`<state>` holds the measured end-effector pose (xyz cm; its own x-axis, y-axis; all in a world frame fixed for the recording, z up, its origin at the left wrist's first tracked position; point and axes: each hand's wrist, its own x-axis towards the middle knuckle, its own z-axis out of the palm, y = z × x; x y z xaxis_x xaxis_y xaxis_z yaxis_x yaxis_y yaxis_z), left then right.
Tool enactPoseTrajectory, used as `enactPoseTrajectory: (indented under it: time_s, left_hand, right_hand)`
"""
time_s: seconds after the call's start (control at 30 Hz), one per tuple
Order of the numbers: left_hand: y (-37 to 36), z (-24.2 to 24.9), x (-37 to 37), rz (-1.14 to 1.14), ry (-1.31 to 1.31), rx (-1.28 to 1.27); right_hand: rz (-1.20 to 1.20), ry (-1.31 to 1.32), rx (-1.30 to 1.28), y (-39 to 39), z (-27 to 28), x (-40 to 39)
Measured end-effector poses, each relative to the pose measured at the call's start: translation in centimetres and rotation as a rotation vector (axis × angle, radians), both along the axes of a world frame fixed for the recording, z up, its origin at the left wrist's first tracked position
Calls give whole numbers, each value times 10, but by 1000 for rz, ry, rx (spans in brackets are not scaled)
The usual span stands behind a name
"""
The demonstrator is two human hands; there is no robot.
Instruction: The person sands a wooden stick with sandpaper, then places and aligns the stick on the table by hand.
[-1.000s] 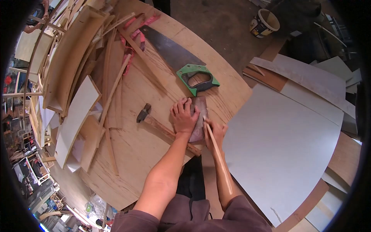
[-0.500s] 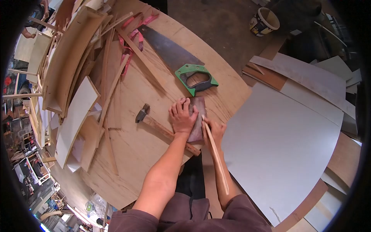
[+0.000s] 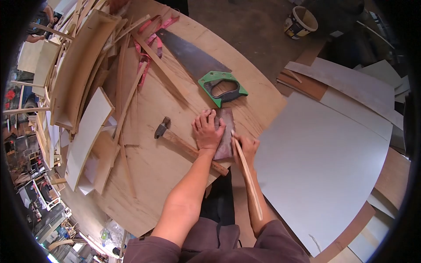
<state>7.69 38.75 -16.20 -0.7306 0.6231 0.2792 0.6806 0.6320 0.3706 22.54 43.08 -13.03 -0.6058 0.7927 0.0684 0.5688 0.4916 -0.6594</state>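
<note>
My left hand (image 3: 208, 131) lies with its fingers stretched over a brownish-purple sheet that looks like sandpaper (image 3: 226, 147), pressing it to the plywood tabletop (image 3: 153, 175). My right hand (image 3: 246, 149) is closed round a thin, narrow wooden strip (image 3: 249, 182). One end of the strip rests by the sheet's right edge, while the rest runs back along my forearm. Left of my left wrist is a hammer (image 3: 184, 147) with a wooden handle. Just beyond the sheet a handsaw (image 3: 217, 83) with a green and black handle lies flat.
Wooden strips (image 3: 160, 65) and a pink tape (image 3: 144, 57) lie farther back. Curved wooden box pieces (image 3: 79, 74) are piled at the left. A large white panel (image 3: 324, 166) covers the right side. On the floor beyond stands a bucket (image 3: 300, 23). Another person's hand (image 3: 37, 38) shows at upper left.
Very little differs. The view has shifted slightly, and both hands keep their places on the sheet and the wooden strip.
</note>
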Motion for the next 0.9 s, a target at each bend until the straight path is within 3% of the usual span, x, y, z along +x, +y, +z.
enactPoseTrajectory:
  time_s: [0.17,0.37,0.53,0.63,0.83,0.9]
  left_hand:
    - [0,2,0,-1,13,19]
    - [-1,0,-2,-15,-1,27]
    - [-2,0,0,-5,-39,-12]
    - [0,4,-1,-18,-35,16]
    - [-8,17,-4,-99,-90,129]
    - [-16,28,-4,-89,-255,148]
  right_hand:
    - [20,-83,3,-11,5,20]
    - [28,44,24,38,-1,-41]
    - [42,16,59,-4,0,15]
    - [-33,-16,-65,-29,13,43]
    - [-90,27,-12,-24,40,36]
    - [-73,26,35,-31,55,37]
